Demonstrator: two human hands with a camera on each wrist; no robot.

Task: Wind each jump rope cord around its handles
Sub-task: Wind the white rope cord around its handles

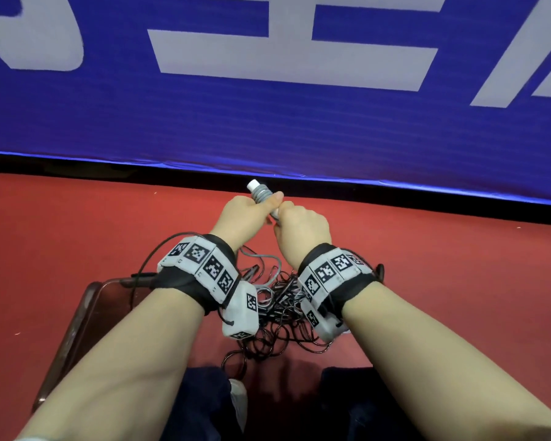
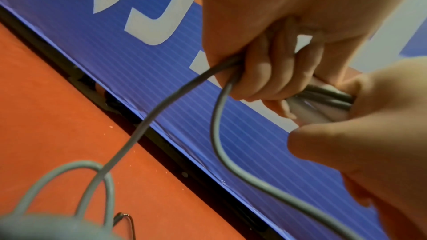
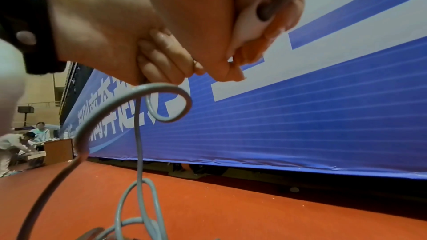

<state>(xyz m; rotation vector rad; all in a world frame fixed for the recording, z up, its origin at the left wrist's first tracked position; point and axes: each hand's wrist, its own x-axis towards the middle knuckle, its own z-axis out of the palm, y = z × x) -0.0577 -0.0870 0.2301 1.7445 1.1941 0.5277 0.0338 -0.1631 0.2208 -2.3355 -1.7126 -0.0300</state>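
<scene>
Winding step under way. Left hand [image 1: 247, 214] is wrapped round the white plastic jump rope handles [image 1: 261, 195], which already carry a band of grey cord coils; right hand [image 1: 301, 226], touching the left, pinches the grey rubbery cord [image 2: 217, 134] close against the handles. Slack hangs below the handles to the red floor [image 1: 427, 249]. Next move, likely: carry another loop round, keeping tension. Count: one grey rope in hand; one tangled heap of dark cords [image 1: 277, 323] below the handles, number unreadable.
</scene>
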